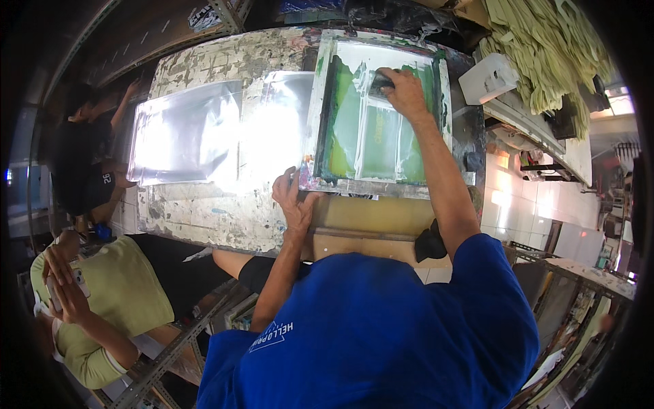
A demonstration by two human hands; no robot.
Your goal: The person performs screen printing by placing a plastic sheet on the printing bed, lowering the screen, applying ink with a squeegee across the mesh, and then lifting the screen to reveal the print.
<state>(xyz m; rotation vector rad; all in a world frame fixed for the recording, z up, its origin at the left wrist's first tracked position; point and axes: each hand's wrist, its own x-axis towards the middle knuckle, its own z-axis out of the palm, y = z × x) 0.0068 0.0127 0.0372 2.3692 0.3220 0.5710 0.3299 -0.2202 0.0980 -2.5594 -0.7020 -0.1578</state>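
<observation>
A screen-printing frame (443,129) with green mesh lies on the worktable, white ink streaked down its mesh and pooled at its far end. Near that far end, my right hand (407,95) is closed around a dark squeegee (383,84), which rests on the mesh. My left hand (294,201) is at the frame's near left corner, fingers apart and thumb by the frame's edge; whether it presses on the frame I cannot tell. Left of the frame lie shiny clear plastic sheets (187,136), one reaching up to the frame's side.
The worktable (211,211) is stained with paint. A white plastic container (489,78) stands right of the frame, beside a heap of pale yellow-green cloth (545,48). To the left, one person (102,300) in light green holds a phone; another (85,150) in dark clothes is farther off.
</observation>
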